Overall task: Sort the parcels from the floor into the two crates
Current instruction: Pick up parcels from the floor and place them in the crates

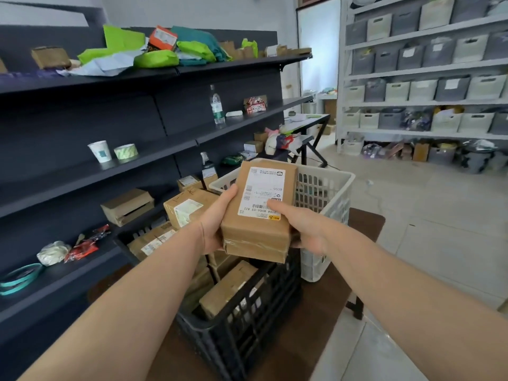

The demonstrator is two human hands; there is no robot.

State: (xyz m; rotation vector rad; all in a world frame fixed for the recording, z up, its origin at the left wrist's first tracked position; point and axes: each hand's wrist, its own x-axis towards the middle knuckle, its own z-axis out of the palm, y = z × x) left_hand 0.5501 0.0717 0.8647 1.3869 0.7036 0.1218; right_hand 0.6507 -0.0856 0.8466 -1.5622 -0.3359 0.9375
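Observation:
A brown cardboard parcel [258, 232] with a white shipping label is held in the air, label up, by both hands. My left hand [215, 220] grips its left side, thumb along the edge. My right hand [301, 226] grips its right side, thumb lying on the label. The parcel hangs over the black plastic crate [247, 334], which holds several brown parcels. Just behind stands the white plastic crate [327, 199]; what lies in it is mostly hidden by the parcel.
Both crates stand on a dark brown table [365, 224]. A dark shelf unit [82, 166] at the left carries boxes, cups, tape and green bags. White shelving [423, 100] with bins fills the right wall. Pale tiled floor [428, 232] lies to the right.

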